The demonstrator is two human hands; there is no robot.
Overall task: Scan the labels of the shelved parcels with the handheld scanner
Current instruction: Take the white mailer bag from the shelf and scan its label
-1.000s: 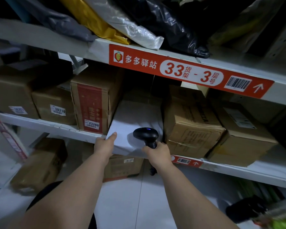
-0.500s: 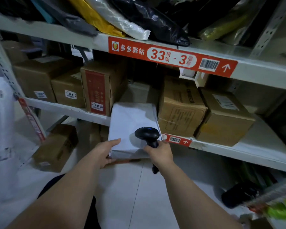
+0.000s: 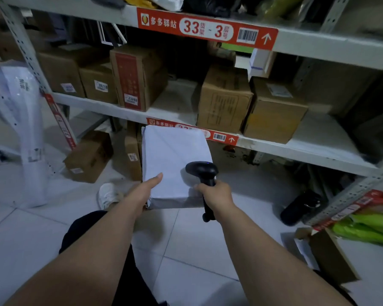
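Parcels are lining the middle shelf (image 3: pixel 111 108) as brown cartons, while one white parcel (image 3: pixel 173 160) is being held out in front of it, clear of the shelf edge, its long axis running away from the person toward the rack. The left hand (image 3: pixel 145 188) is gripping its near left corner, thumb lying on top and the other fingers hidden underneath. The right hand (image 3: pixel 217 194) is curling round the handle of the black handheld scanner (image 3: pixel 202 173), whose head is hovering just over the parcel's near right part, so the scanner hand is sitting closest to the face to be read. No label is showing on the blank upper face; it is probably lying underneath or on a side out of view, so turning the parcel looks necessary. Small numbered stickers on the cartons are partly readable.
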